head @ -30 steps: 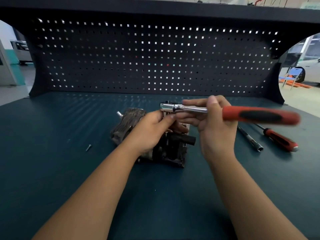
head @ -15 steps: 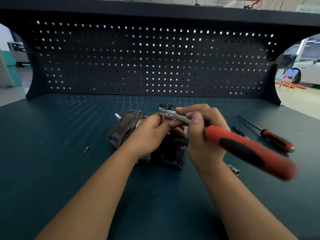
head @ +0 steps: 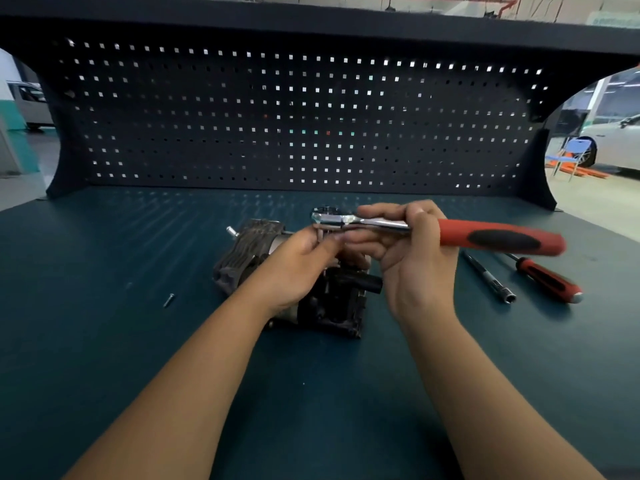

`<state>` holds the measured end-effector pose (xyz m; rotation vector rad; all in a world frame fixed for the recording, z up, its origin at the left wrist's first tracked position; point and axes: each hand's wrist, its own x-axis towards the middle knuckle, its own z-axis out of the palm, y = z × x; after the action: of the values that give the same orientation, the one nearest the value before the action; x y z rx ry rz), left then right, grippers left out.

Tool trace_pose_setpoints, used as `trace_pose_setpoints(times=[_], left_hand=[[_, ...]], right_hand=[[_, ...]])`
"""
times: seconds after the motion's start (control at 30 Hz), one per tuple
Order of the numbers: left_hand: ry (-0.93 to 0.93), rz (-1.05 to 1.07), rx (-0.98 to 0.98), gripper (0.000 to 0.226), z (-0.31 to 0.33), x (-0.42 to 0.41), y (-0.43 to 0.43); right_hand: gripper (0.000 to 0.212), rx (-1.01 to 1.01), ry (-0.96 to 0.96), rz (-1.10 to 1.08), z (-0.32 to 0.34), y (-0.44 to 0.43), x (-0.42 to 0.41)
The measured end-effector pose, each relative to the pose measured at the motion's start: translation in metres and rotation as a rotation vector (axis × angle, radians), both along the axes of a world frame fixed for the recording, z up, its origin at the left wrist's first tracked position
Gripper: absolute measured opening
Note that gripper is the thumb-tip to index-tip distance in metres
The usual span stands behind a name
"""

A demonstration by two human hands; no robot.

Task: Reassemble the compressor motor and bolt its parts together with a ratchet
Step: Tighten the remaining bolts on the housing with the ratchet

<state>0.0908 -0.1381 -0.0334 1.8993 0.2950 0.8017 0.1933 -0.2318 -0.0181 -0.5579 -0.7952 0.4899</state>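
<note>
My left hand (head: 298, 268) lay curled on top of the compressor motor (head: 311, 292), which sat mid-worktop (head: 104, 341), fingertips pinched up at the ratchet (head: 433, 230) head. My right hand (head: 415, 258) was closed around the ratchet's chrome shank, red handle pointing right. A loose screw (head: 169, 300) lay left of the motor; an extension bar (head: 490, 278) and screwdriver (head: 547, 280) lay right. Behind stood the pegboard (head: 311, 116).

Dark pegboard (head: 311, 126) behind teal workbench (head: 104, 341)
</note>
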Motion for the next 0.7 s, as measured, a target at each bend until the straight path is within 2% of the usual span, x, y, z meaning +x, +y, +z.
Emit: trace_pose_setpoints(times=[0.07,0.17,0.23,0.33,0.4,0.53,0.7], left_hand=[[-0.014,0.058,0.047,0.023,-0.002,0.001,0.001],[-0.189,0.138,-0.007,0.005,-0.002,0.001,-0.001],[-0.259,0.154,-0.092,0.013,-0.001,0.001,-0.003],[-0.282,0.123,-0.183,0.016,0.0,0.0,-0.002],[-0.284,0.093,-0.229,0.015,0.001,-0.001,-0.002],[-0.281,0.061,-0.247,0.02,0.002,-0.002,-0.004],[-0.28,0.043,-0.279,0.017,0.002,-0.002,-0.005]], right_hand=[[0.017,0.087,-0.153,-0.192,-0.007,0.0,-0.008],[0.031,0.183,-0.477,-0.486,-0.016,0.0,-0.013],[0.029,0.212,-0.614,-0.56,-0.019,0.001,-0.012],[0.031,0.235,-0.648,-0.547,-0.02,-0.001,-0.011],[0.033,0.219,-0.574,-0.444,-0.017,-0.004,-0.01],[0.019,0.013,-0.177,-0.108,-0.003,-0.006,0.001],[0.042,-0.145,0.298,0.362,0.005,-0.004,0.016]])
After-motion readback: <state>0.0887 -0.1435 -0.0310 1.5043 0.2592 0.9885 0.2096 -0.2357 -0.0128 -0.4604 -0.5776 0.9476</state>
